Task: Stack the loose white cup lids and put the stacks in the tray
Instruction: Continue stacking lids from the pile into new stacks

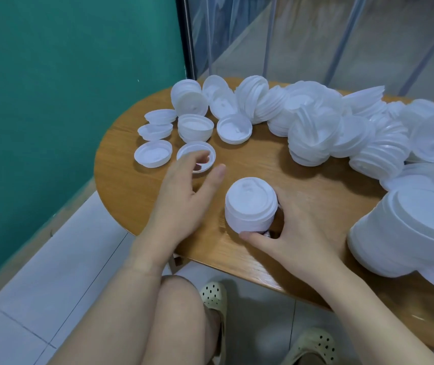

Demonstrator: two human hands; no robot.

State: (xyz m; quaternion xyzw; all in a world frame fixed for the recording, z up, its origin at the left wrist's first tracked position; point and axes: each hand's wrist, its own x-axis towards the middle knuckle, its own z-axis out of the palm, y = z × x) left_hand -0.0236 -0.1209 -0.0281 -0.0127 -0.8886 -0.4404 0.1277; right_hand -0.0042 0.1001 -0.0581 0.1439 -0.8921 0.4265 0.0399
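2 hands (181,196) beside lid stack (250,206)

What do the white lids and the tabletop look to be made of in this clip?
Lids, e.g. the stack under the right hand: likely thin molded plastic, matte and slightly translucent, with crisp formed rims. Tabletop: wood or wood-look laminate, going by the printed-looking grain lines and smooth satin sheen; which one cannot be told.
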